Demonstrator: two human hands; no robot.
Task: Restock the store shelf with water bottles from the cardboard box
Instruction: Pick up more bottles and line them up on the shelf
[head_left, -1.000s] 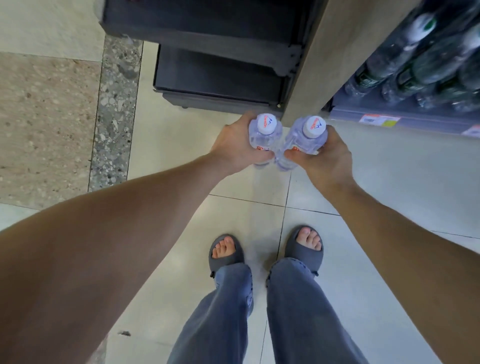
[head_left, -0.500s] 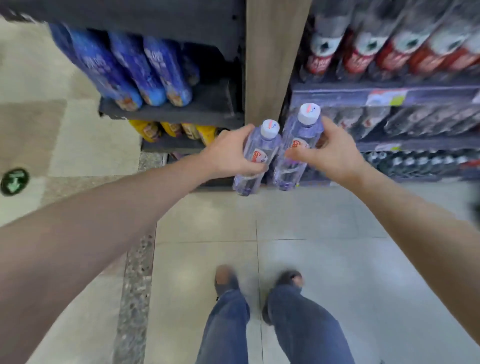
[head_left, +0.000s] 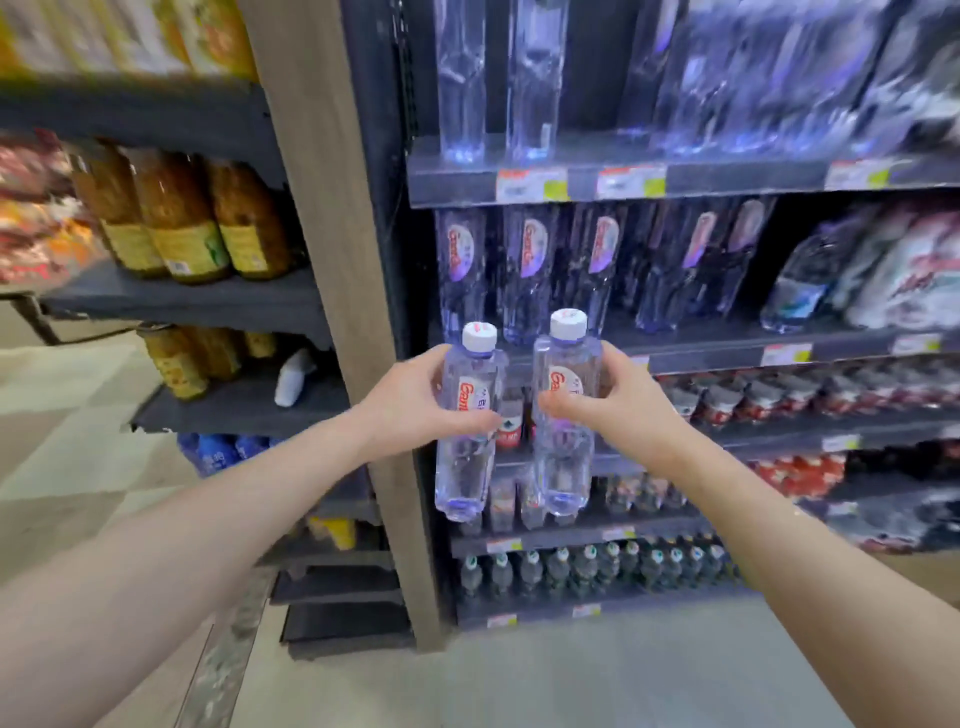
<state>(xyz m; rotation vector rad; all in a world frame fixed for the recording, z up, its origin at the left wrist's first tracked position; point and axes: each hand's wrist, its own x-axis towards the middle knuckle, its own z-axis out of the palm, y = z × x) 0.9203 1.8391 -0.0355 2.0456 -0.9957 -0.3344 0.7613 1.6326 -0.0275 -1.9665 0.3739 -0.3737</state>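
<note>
Now mid-restock: my left hand grips one water bottle, right hand grips second bottle, both upright, just below matching row on shelf. Neither placed yet. Cardboard box out of view, remaining stock unknown.

Dark grey metal store shelf on the right has a row of clear plastic water bottles with red-lettered labels standing upright, wrapped multipacks further right.

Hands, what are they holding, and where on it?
Each holds one water bottle around its labelled middle: left hand on the left bottle, right hand on the right bottle, caps up.
</note>
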